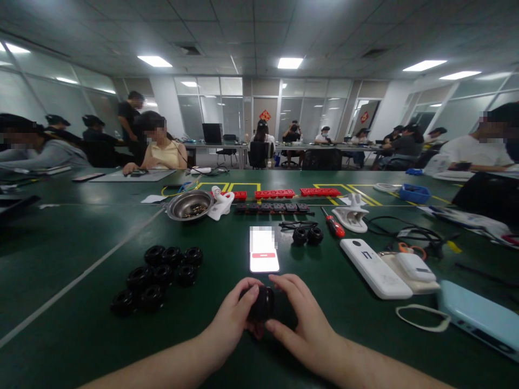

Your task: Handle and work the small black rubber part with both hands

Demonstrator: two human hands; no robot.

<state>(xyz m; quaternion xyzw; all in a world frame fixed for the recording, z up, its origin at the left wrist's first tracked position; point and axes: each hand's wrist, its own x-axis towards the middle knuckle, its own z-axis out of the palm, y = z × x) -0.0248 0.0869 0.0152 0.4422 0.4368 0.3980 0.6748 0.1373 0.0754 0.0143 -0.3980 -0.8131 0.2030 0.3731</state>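
Note:
A glossy black rounded part (263,303) is gripped between the thumb and fingers of my left hand (235,313). To its right, my right hand (302,319) has its thumb and fingers spread around the part's side; whether the fingertips touch it I cannot tell. Something reddish shows under the part, too dim to name. Just beyond my hands lies a phone (264,262) with a lit screen. Several black ring-shaped parts (154,273) are grouped on the left of the green table. Two similar black parts (307,235) lie past the phone, on its right.
A metal bowl (190,206) of small pieces stands at back left. Red trays (274,194) and a black strip of blocks (272,208) lie behind the phone. On the right are a screwdriver (334,226), a white power bank (375,270), and a light-blue box (478,316). Several people sit beyond.

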